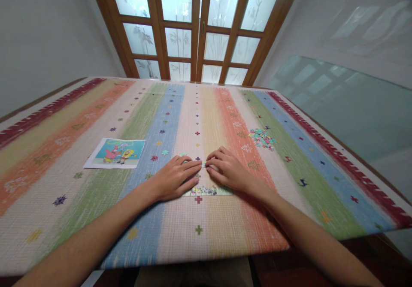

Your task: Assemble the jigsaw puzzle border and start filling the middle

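Observation:
My left hand [177, 176] and my right hand [229, 170] meet fingertip to fingertip over the middle of the table. Between them is a small, pale jigsaw piece [203, 165], mostly covered; whether it is one piece or two joined, I cannot tell. Both hands are closed, with fingertips pinched at its sides. Just below lies a joined strip of jigsaw puzzle [209, 191], its ends partly hidden by my hands. A loose turquoise piece [165, 152] rests beyond my left hand, and another [183, 154] shows close to its fingers.
A heap of loose puzzle pieces [262, 138] lies to the right. On the left is a printed cartoon picture [120, 153] on white paper. A striped tablecloth [180, 235] covers the table. Behind stand wooden doors with glass panes [196, 42].

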A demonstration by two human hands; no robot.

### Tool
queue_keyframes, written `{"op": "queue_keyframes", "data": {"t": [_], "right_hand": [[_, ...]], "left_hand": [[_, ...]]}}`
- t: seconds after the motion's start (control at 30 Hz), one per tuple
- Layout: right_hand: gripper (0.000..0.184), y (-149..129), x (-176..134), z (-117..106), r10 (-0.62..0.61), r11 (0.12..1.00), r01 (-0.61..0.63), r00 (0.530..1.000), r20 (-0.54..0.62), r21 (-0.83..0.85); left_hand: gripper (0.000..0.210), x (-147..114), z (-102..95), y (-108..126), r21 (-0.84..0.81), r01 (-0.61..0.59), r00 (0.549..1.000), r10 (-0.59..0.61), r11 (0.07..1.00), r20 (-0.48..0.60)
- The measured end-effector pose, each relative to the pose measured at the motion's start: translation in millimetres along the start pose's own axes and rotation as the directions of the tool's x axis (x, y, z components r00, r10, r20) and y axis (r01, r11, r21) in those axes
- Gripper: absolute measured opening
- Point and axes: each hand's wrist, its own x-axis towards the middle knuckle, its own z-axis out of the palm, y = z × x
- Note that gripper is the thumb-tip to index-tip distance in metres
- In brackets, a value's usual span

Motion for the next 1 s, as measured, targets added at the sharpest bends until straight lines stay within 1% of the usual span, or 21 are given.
{"op": "queue_keyframes", "data": {"t": [0.13, 0.23, 0.3, 0.4, 0.5, 0.57, 0.63, 0.73, 0.8, 0.87, 1.0], "right_hand": [[0.024, 2, -1, -1, -0.009, 1.000, 0.009, 1.000, 0.004, -0.013], [0.023, 1, 0, -1, -0.013, 1.000, 0.013, 1.000, 0.015, -0.016], [0.022, 1, 0, -1, -0.009, 1.000, 0.009, 1.000, 0.018, -0.011], [0.021, -1, 0, -2, -0.008, 1.000, 0.008, 1.000, 0.020, 0.002], [0.020, -1, -1, -2, -0.008, 1.000, 0.008, 1.000, 0.024, 0.009], [0.020, -1, -1, -2, -0.009, 1.000, 0.009, 1.000, 0.022, 0.005], [0.020, 0, -1, -1, -0.012, 1.000, 0.012, 1.000, 0.019, 0.003], [0.021, 1, -2, 1, -0.018, 1.000, 0.018, 1.000, 0.024, 0.002], [0.020, 2, -2, 1, -0.020, 1.000, 0.020, 1.000, 0.024, -0.004], [0.020, 2, -2, 1, -0.029, 0.999, 0.030, 0.999, 0.014, -0.011], [0.018, 0, -2, 0, -0.058, 0.998, 0.058, 0.998, -0.023, -0.014]], "left_hand": [[0.039, 0, -4.0, -2, 0.044, 0.020, 1.000, -0.020, 0.999, -0.002], [0.038, -3, -11.8, -12, 0.085, 0.066, 0.997, -0.063, 0.994, -0.039], [0.037, -8, -19.0, -24, 0.129, 0.118, 0.991, -0.108, 0.985, -0.083], [0.039, -20, -30.1, -51, 0.205, 0.213, 0.972, -0.186, 0.955, -0.143], [0.040, -33, -39.0, -75, 0.280, 0.268, 0.961, -0.234, 0.922, -0.150], [0.039, -39, -43.8, -84, 0.295, 0.307, 0.951, -0.281, 0.905, -0.126], [0.039, -41, -48.1, -86, 0.292, 0.350, 0.936, -0.345, 0.890, -0.070], [0.043, -38, -53.0, -81, 0.271, 0.401, 0.904, -0.427, 0.875, 0.041], [0.045, -36, -54.4, -77, 0.245, 0.418, 0.888, -0.450, 0.875, 0.092], [0.045, -34, -54.1, -74, 0.222, 0.423, 0.884, -0.454, 0.878, 0.112], [0.043, -33, -50.7, -75, 0.210, 0.420, 0.888, -0.448, 0.883, 0.105]]}}
